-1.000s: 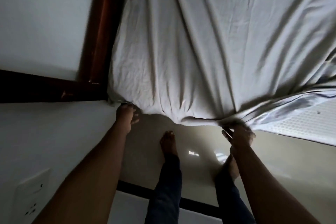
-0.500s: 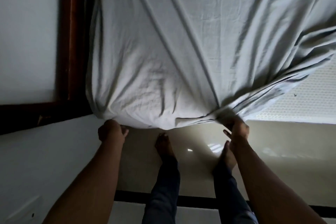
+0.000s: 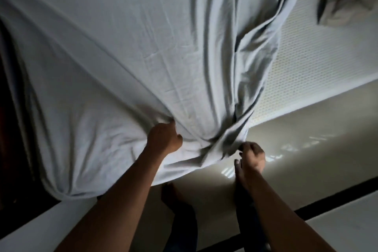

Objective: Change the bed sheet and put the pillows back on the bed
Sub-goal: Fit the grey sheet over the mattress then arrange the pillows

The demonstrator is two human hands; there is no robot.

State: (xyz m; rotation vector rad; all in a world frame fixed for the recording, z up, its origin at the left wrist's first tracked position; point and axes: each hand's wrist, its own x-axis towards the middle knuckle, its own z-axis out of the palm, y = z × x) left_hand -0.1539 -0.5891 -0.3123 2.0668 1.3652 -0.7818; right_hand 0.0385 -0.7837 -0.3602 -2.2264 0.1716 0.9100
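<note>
White sheet (image 3: 143, 47) bares more mattress (image 3: 317, 67) now, left hand (image 3: 163, 139) clutching it, right hand (image 3: 252, 156) pinching its edge.

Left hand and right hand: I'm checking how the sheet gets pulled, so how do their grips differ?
The left hand clenches a fold of the sheet in a fist, while the right hand pinches its bunched, twisted edge. The left hand sits higher, against the draped cloth; the right hand is lower, over the floor. Both hold the same sheet.

Dim room, bright glare patches on the glossy floor (image 3: 286, 149), soft motion blur, wide-angle bending at the edges.
</note>
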